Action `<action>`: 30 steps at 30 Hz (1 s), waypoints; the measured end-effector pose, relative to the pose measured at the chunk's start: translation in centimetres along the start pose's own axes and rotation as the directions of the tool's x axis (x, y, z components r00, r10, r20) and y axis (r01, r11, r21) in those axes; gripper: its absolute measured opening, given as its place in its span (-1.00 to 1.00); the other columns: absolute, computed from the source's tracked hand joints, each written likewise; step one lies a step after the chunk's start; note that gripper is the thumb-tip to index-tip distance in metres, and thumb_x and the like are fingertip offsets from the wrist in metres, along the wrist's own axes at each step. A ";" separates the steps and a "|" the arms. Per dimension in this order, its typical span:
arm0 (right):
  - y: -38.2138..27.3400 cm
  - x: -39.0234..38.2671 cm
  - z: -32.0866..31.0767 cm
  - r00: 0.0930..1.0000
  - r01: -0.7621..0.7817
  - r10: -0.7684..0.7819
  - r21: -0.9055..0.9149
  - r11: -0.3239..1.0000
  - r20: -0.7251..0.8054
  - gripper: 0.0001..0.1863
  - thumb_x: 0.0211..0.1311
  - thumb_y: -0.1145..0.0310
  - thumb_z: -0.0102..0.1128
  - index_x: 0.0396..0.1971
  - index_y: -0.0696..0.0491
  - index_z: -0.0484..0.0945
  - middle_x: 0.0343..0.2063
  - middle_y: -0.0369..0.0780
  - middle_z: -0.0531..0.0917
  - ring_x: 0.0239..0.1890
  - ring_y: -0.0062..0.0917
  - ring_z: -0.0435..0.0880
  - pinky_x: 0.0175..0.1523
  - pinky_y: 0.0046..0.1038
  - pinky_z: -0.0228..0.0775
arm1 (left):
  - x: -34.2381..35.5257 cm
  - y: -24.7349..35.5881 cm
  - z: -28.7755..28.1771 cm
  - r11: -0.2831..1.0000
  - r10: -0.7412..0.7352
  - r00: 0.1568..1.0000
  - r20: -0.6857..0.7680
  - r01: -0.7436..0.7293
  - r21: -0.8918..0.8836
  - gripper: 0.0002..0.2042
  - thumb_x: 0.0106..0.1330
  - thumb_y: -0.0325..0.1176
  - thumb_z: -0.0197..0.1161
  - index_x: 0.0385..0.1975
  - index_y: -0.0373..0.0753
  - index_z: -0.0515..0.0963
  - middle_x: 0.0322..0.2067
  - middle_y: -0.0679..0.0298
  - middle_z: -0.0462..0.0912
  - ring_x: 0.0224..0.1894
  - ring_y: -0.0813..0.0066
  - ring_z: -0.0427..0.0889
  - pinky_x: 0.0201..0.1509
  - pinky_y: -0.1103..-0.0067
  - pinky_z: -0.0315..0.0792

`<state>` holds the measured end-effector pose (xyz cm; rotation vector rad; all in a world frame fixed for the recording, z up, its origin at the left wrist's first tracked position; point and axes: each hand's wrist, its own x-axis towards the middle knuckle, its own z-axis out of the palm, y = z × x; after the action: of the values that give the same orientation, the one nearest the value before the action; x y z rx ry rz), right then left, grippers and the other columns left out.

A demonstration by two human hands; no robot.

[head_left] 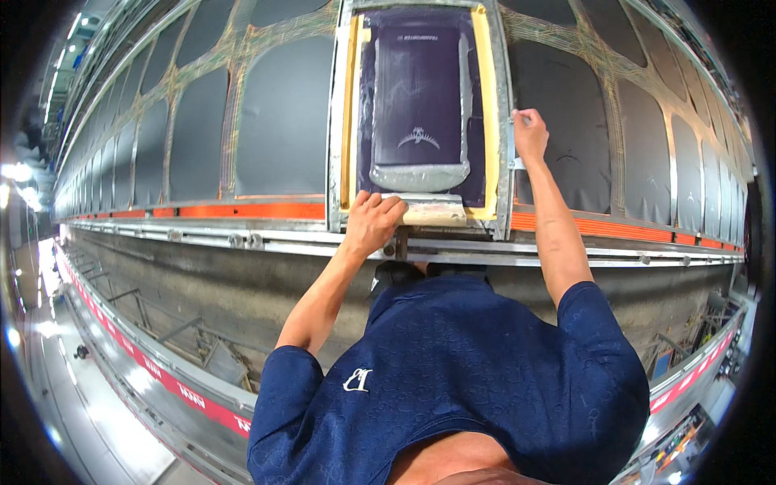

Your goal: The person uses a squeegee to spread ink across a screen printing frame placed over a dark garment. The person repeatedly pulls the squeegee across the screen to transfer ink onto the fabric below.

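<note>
Right now your left hand [373, 220] is curled tight over the left end of a pale wooden squeegee [432, 214], which lies at the near edge of the screen frame [495, 121] with its long axis running left to right. Your left hand is the one on it; your right hand [529, 133] is farther away and to the right, fingers closed on the frame's metal right rail. Beyond the squeegee, the dark purple mesh [416, 97] stretches away from you, bordered by yellow tape [487, 105], with a pale rounded-rectangle outline and a small emblem inside. Beside the frame, dark grey fabric panels [283, 121] line the long counter, above an orange strip [242, 211].
</note>
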<state>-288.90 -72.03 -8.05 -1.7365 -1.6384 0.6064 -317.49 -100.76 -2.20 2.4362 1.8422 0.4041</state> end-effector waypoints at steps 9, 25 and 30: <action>-2.8 1.7 -1.8 0.945 -0.019 0.123 -0.325 0.945 0.303 -0.69 0.31 0.08 0.30 -0.24 0.05 0.65 -0.28 -0.04 0.75 -0.15 -0.06 0.73 -0.06 -0.19 0.52 | 16.0 -12.1 1.9 0.997 0.067 0.993 -0.100 -0.064 0.030 -0.69 -0.04 -0.40 0.46 -0.22 -0.04 0.65 -0.20 0.41 0.73 -0.23 0.39 0.63 -0.04 0.40 0.35; -18.6 27.4 14.1 0.516 0.753 -0.431 -0.151 0.641 0.741 -0.52 0.07 -0.03 0.46 -0.15 0.03 0.69 -0.34 -0.07 0.75 -0.17 -0.12 0.73 -0.02 -0.16 0.53 | 42.5 -28.3 0.9 0.985 -0.135 0.976 0.173 0.151 -0.083 -0.57 0.11 0.06 0.51 -0.25 -0.18 0.74 -0.51 0.06 0.70 -0.39 0.03 0.72 -0.25 0.28 0.56; -18.8 26.2 14.7 0.593 0.614 -0.280 -0.199 0.763 0.755 -0.54 -0.05 0.05 0.55 -0.27 0.11 0.75 -0.35 0.01 0.76 -0.24 -0.12 0.77 -0.12 -0.18 0.57 | 42.0 -28.7 1.8 0.989 -0.142 0.970 0.198 0.146 -0.006 -0.56 0.10 0.14 0.48 -0.19 -0.06 0.75 -0.37 0.13 0.76 -0.24 0.02 0.74 -0.11 0.21 0.57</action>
<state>-309.65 -44.11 -1.27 -1.2881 -2.8568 0.7002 -333.41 -52.44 -2.65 2.2184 1.9026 0.1644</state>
